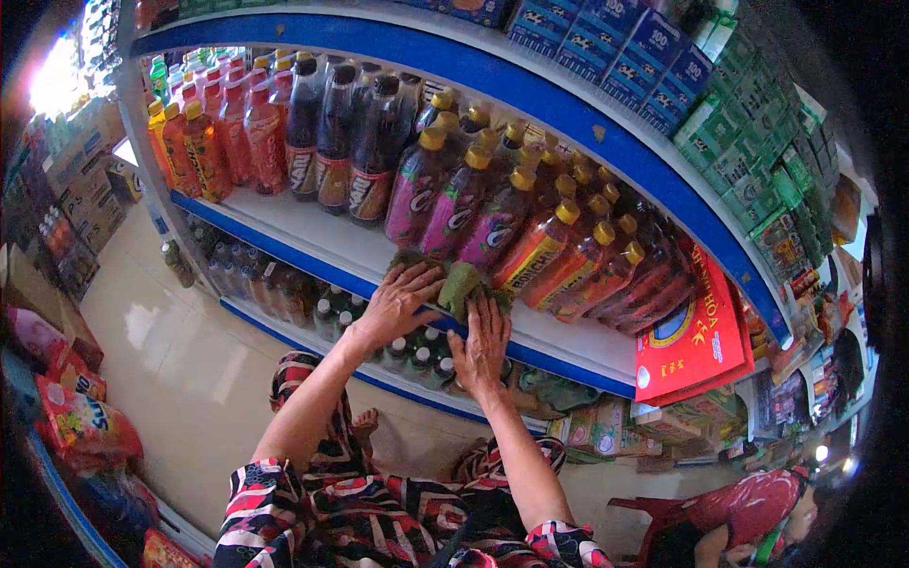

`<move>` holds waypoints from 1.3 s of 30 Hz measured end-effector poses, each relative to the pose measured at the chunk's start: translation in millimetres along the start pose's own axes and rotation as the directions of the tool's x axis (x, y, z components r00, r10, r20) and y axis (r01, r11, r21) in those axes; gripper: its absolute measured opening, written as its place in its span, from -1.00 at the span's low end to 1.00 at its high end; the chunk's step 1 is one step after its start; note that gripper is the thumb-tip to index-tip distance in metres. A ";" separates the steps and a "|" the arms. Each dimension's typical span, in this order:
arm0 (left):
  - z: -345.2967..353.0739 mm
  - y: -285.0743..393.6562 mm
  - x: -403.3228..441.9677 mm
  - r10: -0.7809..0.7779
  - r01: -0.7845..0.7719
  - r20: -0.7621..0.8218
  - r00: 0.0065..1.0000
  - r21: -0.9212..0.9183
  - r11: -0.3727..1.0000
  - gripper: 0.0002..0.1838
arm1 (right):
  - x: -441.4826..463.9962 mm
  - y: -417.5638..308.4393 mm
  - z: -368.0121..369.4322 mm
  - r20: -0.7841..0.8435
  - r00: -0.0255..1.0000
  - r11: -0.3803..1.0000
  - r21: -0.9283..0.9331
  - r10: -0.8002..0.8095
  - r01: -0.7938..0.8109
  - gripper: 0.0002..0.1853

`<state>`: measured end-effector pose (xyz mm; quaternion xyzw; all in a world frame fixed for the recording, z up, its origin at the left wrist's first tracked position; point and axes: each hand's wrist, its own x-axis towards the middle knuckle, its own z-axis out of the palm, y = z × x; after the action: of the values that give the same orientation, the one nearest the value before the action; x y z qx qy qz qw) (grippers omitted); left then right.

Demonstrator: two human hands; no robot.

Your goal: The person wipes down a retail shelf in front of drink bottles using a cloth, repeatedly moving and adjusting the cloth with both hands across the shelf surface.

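A green cloth [461, 287] lies bunched on the front of the white shelf [312, 232], just before the purple-labelled bottles [449, 204]. My left hand [403, 301] rests on the cloth's left part, palm down, fingers extended toward the bottles. To its right, my right hand [484, 343] presses on the cloth's right part at the blue shelf edge [559, 366], its fingers pointing up and its thumb apart. Yellow-capped bottles with yellow and red labels [540, 254] stand right of the cloth. Dark bottles [333, 142] stand to the left.
A red box [691, 346] sits at the shelf's right end. Milk cartons [606, 47] fill the shelf above. Small bottles [421, 358] stand on the lower shelf. Snack bags [85, 417] are at the left. Another person in red [748, 506] is at the lower right.
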<state>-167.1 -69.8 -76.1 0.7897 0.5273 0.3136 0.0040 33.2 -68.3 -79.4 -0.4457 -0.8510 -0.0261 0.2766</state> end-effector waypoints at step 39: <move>-146.7 -224.6 -96.7 -0.434 0.533 -0.392 0.811 0.189 0.825 -0.64 | 148.2 -139.1 87.6 0.316 0.822 0.865 0.344 -0.473 0.365 -0.36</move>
<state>-450.8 -98.4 -81.5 0.5546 0.7455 0.3496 -0.1202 -180.1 -16.2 -52.2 -0.2001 -0.9616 0.1181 0.1464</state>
